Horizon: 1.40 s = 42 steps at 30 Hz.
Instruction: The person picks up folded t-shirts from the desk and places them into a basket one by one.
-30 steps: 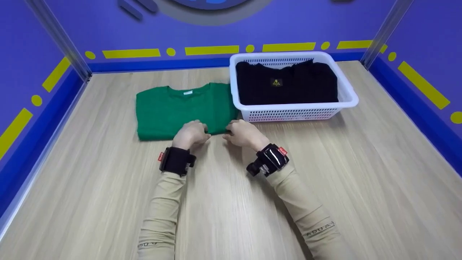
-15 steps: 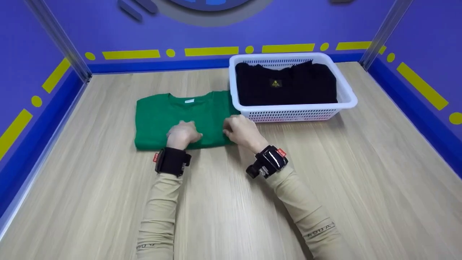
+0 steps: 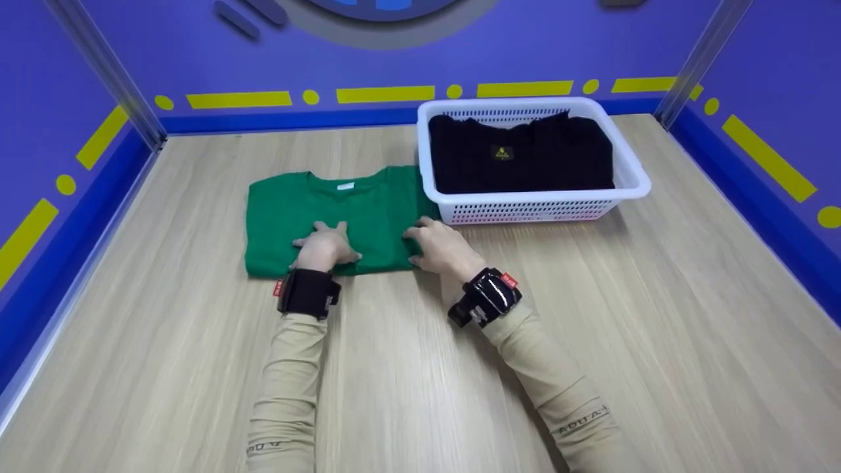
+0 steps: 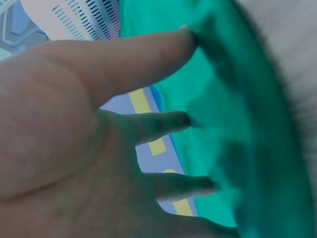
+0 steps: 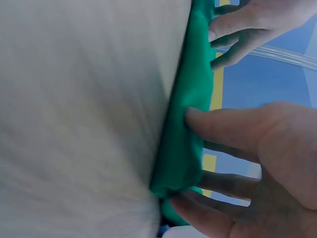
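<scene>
A green T-shirt (image 3: 361,220), folded into a rectangle, lies on the table with its white neck label toward the back. My left hand (image 3: 322,248) rests on its front middle with fingers spread. In the left wrist view the fingertips (image 4: 181,119) touch the cloth. Over the shirt's front right corner sits my right hand (image 3: 443,248), its fingers apart. The right wrist view has the thumb (image 5: 218,124) against the folded front edge and other fingers around the corner side. The shirt's right edge is partly hidden by the white basket (image 3: 532,195).
Inside the perforated basket lies a folded black garment (image 3: 525,161) with a small dark label bearing a yellow mark. The wood-grain table (image 3: 394,368) is bounded by purple-blue panels (image 3: 368,66) at the back and both sides.
The green T-shirt has shifted toward me, its front edge now lower. My left hand has moved left and spread its fingers on the cloth. The fingers of my right hand have loosened apart.
</scene>
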Each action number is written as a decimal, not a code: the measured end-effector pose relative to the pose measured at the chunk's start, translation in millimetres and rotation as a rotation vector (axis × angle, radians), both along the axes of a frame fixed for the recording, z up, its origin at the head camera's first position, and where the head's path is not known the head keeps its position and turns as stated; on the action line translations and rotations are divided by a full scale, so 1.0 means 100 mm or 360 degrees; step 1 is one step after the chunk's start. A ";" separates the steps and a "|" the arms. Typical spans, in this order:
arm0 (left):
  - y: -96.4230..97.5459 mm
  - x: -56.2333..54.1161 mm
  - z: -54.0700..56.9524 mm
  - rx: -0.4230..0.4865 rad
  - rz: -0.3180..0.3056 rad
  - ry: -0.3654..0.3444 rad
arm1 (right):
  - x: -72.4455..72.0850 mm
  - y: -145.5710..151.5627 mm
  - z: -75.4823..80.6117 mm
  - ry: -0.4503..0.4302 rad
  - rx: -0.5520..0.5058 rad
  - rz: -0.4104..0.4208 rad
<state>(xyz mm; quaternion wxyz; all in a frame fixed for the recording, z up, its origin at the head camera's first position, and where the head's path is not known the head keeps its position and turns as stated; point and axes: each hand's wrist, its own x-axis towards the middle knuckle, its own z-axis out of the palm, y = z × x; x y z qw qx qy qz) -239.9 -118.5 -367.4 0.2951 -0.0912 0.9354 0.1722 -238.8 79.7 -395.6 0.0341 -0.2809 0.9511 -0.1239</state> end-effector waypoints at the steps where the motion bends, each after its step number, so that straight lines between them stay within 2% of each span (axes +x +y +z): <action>1: 0.00 0.01 0.01 -0.0008 -0.0017 0.0011 | 0.01 0.00 0.01 0.0001 0.0013 0.0009; 5: 0.01 0.04 0.08 -0.0037 -0.0066 0.0018 | 0.05 0.01 0.09 -0.0012 0.0075 0.0029; 10: 0.02 0.05 0.13 -0.0085 -0.0035 -0.0002 | 0.09 0.01 0.18 -0.0095 0.0138 -0.0004; 15: 0.01 0.04 0.09 -0.0111 -0.0069 0.0052 | 0.10 0.01 0.19 -0.0130 0.0072 -0.0044; 19: -0.01 0.02 0.03 -0.0051 -0.0068 0.0000 | 0.08 0.01 0.15 -0.0230 0.0019 -0.0048; 23: -0.04 0.00 0.00 0.0003 -0.0048 -0.0074 | 0.08 0.02 0.13 -0.0376 0.0092 -0.0026; 28: -0.05 0.00 0.02 0.0030 -0.0040 -0.0111 | 0.09 0.02 0.15 -0.0352 0.0180 0.0038; 31: -0.06 0.04 0.05 0.0022 -0.0067 -0.0069 | 0.12 0.02 0.19 -0.0337 0.0224 0.0073; 37: -0.16 0.12 0.15 -0.0004 -0.0206 0.0088 | 0.12 0.03 0.26 -0.0397 0.0230 0.0077; 39: -0.23 0.12 0.18 0.0040 -0.0197 0.0113 | 0.10 0.04 0.27 -0.0425 0.0165 0.0016; 42: -0.42 0.10 0.20 0.0115 -0.0133 0.0165 | 0.07 0.05 0.25 -0.0476 0.0067 -0.0170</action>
